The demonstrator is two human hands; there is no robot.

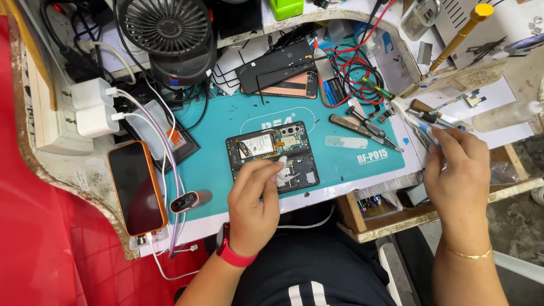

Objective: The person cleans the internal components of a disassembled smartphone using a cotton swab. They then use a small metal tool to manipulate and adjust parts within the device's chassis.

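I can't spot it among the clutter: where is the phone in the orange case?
In the head view the phone in the orange case lies screen up at the bench's left edge, left of the teal mat, below the white chargers.

The opened phone [273, 156] lies on the mat [226, 119]. A second phone [137, 188] lies to its left, a fan [168, 34] behind it, tools [362, 127] to its right.

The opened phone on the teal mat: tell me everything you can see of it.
The opened phone lies flat near the middle of the teal mat, back cover off. It is dark, roughly square, in two halves side by side. The upper half shows a pale battery, a metallic board and round camera lenses; the lower half shows dark plates. The left hand presses a small white wad onto its lower middle. The right hand is off to the side, not touching it.
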